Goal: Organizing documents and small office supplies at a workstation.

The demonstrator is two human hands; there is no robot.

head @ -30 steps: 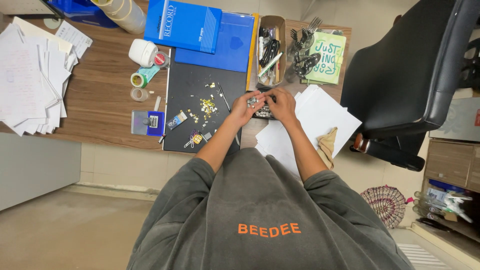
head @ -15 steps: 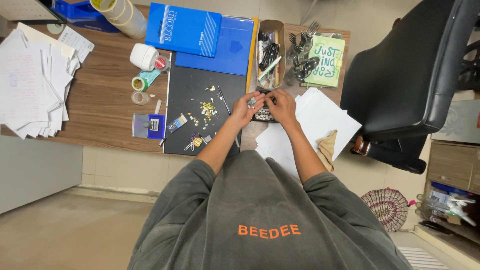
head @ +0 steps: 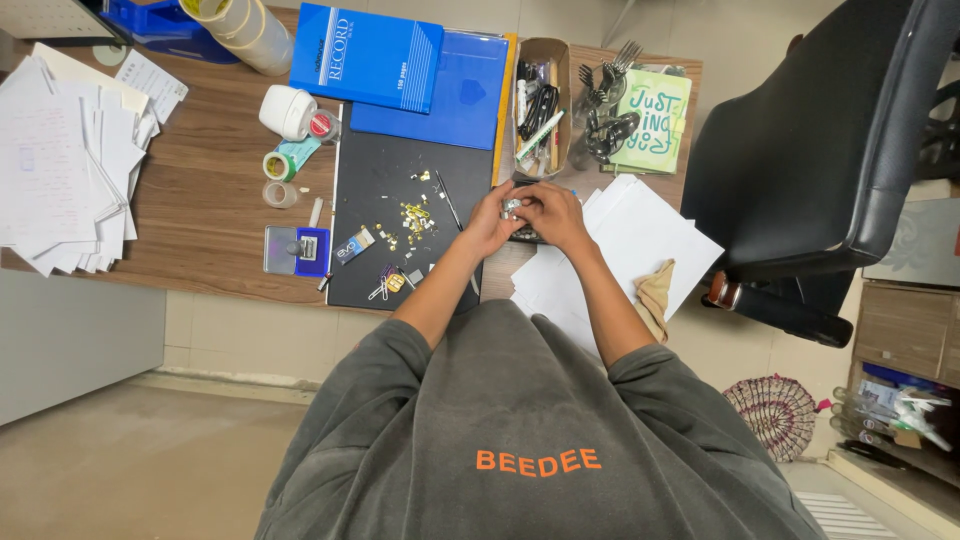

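Your left hand (head: 487,222) and right hand (head: 548,212) met | fingers pinched shut around a small silvery metal piece (head: 512,207), steadying it | above the black rectangular mat's (head: 385,180) right edge on the wooden tabletop (head: 210,210).

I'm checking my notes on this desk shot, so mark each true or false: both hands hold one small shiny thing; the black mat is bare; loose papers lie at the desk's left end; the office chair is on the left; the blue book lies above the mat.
1. Both the left hand and right hand hold a small shiny object: true.
2. The black mat is bare: false, small gold pieces lie scattered on it.
3. Loose papers lie at the desk's left end: true.
4. The black office chair is on the left: false, it stands right of the desk.
5. The blue book lies above the mat: true.
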